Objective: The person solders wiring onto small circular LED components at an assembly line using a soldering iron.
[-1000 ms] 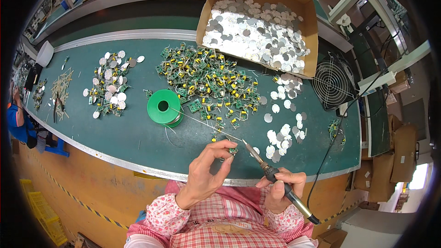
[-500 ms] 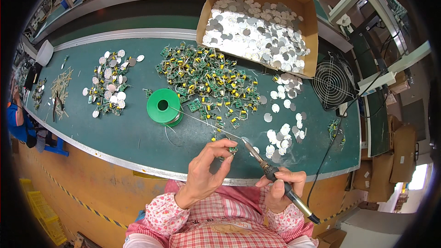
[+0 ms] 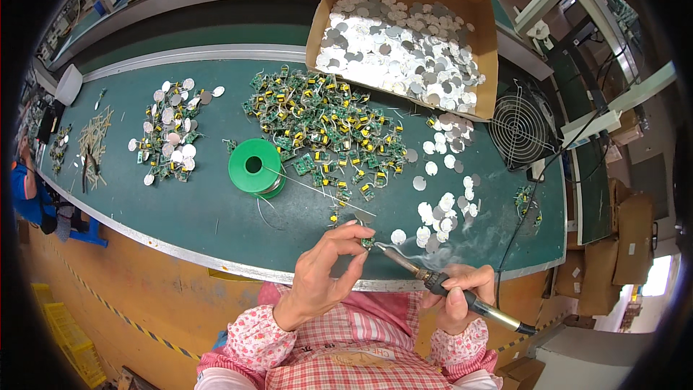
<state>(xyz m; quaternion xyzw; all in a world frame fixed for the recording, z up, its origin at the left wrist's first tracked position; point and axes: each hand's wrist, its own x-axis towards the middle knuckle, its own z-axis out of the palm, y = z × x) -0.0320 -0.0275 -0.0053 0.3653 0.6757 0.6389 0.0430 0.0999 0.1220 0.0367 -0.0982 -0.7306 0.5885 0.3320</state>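
- Right of the green spool (image 3: pixel 254 182), our left hand (image 3: pixel 323 267) firmly pinches a circuit board (image 3: pixel 368 243).
- Farther right, our right hand (image 3: pixel 465 295) curls closed around a soldering iron (image 3: pixel 434 281).

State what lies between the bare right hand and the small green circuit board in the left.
In the head view, a black-handled soldering iron reaches from the right hand toward the circuit board, its metal shaft between them; tip contact is unclear.

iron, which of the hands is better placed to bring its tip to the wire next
Right, I'd say: the right hand grips the iron, whose tip is near the free end of the wire, while the left hand pinches a small board.
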